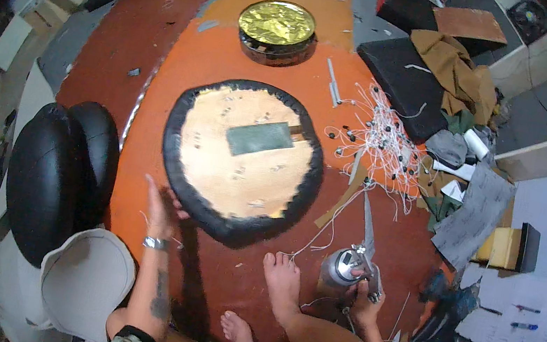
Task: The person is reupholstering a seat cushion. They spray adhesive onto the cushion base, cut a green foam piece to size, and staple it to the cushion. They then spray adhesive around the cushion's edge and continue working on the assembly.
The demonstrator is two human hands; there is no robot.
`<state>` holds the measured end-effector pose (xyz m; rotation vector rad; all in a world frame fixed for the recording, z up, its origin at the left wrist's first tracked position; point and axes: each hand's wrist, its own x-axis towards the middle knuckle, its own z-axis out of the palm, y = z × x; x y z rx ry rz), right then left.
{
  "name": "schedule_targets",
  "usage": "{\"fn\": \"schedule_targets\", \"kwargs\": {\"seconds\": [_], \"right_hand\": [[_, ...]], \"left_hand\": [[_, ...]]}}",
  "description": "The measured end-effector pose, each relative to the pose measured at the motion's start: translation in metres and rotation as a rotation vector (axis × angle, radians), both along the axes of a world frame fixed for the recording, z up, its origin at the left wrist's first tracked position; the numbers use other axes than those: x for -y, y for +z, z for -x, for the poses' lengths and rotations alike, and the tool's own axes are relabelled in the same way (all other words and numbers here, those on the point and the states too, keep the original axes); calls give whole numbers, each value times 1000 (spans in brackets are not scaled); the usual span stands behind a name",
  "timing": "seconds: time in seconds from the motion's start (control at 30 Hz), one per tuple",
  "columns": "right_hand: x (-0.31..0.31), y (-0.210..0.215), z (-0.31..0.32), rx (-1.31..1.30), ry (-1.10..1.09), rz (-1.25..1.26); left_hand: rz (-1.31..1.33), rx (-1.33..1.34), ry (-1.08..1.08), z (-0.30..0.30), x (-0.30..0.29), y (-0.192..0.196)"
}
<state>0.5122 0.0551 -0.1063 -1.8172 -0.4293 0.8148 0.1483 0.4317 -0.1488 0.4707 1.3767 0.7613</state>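
A round seat pad (238,197) with black covering folded around a pale board is in front of me. A dark green patch (260,139) lies on its board. My left hand (161,211) is at the pad's near left rim, thumb and fingers apart; whether the fingertips touch the rim I cannot tell. My right hand (365,303) is wrapped around a spray gun (362,263) with a silver cup (340,266), low on the right beside my bare foot. The fingers on its far side are partly hidden.
A round black piece with a gold foil-like top (278,23) stands beyond the pad. Tangled white cords (384,141) with dark knobs lie to the right, near black cushions (403,84) and brown cloth (455,67). Black padded pieces (45,183) and a pale shell (87,281) stand left.
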Motion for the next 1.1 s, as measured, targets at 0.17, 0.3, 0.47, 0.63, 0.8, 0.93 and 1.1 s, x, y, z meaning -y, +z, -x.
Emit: {"fn": "schedule_targets", "kwargs": {"seconds": [0.17, 0.3, 0.47, 0.63, 0.8, 0.93, 1.1], "right_hand": [[-5, 3, -1, 78, -89, -112], [8, 6, -3, 134, -128, -57], [22, -3, -8, 202, -167, -34], [23, -13, -13, 185, -149, -86], [24, -10, -12, 235, -140, -78], [24, -9, -10, 234, -114, -33], [27, -21, -8, 196, -207, -94]], "left_hand": [[114, 357, -161, -56, 120, 3], [222, 536, -171, -71, 160, -30], [68, 516, 168, -54, 137, -65], [-61, 536, 11, -51, 79, -69], [94, 423, -47, -60, 57, -50], [-53, 514, 116, -83, 84, -26], [-168, 330, 313, -66, 151, 6]]}}
